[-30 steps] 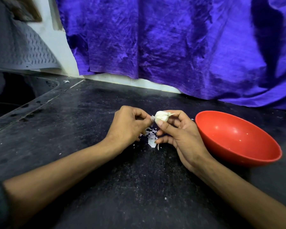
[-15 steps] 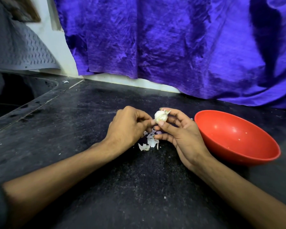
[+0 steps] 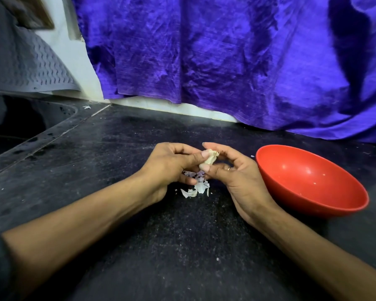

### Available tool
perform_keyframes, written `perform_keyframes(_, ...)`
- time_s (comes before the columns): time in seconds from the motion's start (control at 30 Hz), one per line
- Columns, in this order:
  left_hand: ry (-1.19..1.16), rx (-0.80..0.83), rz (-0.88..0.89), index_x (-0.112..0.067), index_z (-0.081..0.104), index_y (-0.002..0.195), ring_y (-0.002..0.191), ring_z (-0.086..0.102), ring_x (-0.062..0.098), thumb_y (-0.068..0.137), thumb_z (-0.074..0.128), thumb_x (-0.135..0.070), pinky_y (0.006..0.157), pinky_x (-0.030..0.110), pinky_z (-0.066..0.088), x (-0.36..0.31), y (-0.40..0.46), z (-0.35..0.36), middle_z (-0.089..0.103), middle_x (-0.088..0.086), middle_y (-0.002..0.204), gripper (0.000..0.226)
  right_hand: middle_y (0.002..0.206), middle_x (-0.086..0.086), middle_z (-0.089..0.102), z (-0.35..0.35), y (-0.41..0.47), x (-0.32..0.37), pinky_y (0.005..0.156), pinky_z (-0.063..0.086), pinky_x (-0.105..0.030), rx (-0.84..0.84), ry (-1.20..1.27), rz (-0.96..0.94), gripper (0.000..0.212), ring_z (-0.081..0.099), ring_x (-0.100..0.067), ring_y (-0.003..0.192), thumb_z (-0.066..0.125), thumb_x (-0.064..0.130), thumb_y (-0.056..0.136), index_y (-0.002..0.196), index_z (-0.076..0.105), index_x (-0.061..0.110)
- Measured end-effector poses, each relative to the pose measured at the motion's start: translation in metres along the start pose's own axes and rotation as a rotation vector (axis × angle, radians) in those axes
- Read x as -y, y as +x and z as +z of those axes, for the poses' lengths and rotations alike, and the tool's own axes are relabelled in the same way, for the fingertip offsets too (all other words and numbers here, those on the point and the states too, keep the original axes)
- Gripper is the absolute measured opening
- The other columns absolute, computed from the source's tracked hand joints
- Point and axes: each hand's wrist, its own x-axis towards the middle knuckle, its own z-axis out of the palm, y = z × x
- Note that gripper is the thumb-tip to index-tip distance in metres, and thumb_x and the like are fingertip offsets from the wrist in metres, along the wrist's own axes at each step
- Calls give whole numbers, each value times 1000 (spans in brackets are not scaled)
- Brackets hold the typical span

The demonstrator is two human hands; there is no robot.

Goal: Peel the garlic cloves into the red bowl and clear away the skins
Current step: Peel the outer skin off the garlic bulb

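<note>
A pale piece of garlic with papery skin is held between both hands above the dark counter. My right hand pinches it between thumb and fingertips. My left hand has its thumb pressed on the garlic's left side, fingers curled. Torn white and purplish skins lie on the counter just below the hands. The red bowl stands right of my right hand, with only a few tiny flecks inside.
The black speckled counter stretches around the hands. A dark sink basin sits at far left. Purple cloth hangs along the back wall. A grey ridged mat leans at the back left.
The garlic has turned in my fingers and my left thumb has come onto it. More skin pieces lie on the counter below the hands than a second ago.
</note>
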Motion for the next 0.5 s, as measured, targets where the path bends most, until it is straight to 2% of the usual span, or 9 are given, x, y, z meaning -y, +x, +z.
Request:
perform_keyframes(0.17, -168, -31, -54, -1, 70, 79, 58, 69, 18, 58, 73, -7, 54, 21, 58, 0, 0, 1, 72, 11, 72, 22, 96, -8, 71, -2, 0, -2, 84, 57, -33, -20, -13, -9, 45, 67, -17, 84, 70, -11, 72, 110, 69, 11)
perform_keyframes(0.27, -245, -38, -117, 0, 70, 78, 56, 69, 16, 66, 69, -2, 51, 21, 56, 0, 2, -1, 72, 11, 69, 12, 106, -13, 71, -2, 1, -1, 86, 57, -37, 0, 24, 15, 47, 69, -24, 89, 73, -4, 66, 110, 69, 12)
perform_keyframes(0.33, -273, -53, -143, 0, 69, 77, 54, 68, 14, 75, 67, 2, 49, 20, 55, 0, 4, -2, 70, 10, 65, 4, 107, -14, 70, -2, 0, 0, 81, 58, -36, 17, 65, 29, 48, 70, -26, 88, 72, 0, 63, 110, 68, 10)
perform_keyframes(0.4, -274, -67, -135, -1, 68, 75, 51, 65, 12, 80, 65, 3, 48, 20, 55, 1, 5, -2, 69, 8, 60, 7, 104, -8, 72, -1, 1, 0, 77, 59, -31, 29, 73, 31, 49, 70, -23, 87, 71, 1, 63, 111, 68, 10)
perform_keyframes(0.5, -263, -81, -99, 0, 67, 78, 51, 64, 11, 84, 64, 1, 49, 21, 55, 2, 4, -1, 67, 8, 61, 6, 103, -6, 73, -1, 1, 0, 82, 58, -35, 44, 71, 30, 48, 69, -24, 90, 72, 4, 64, 112, 66, 10)
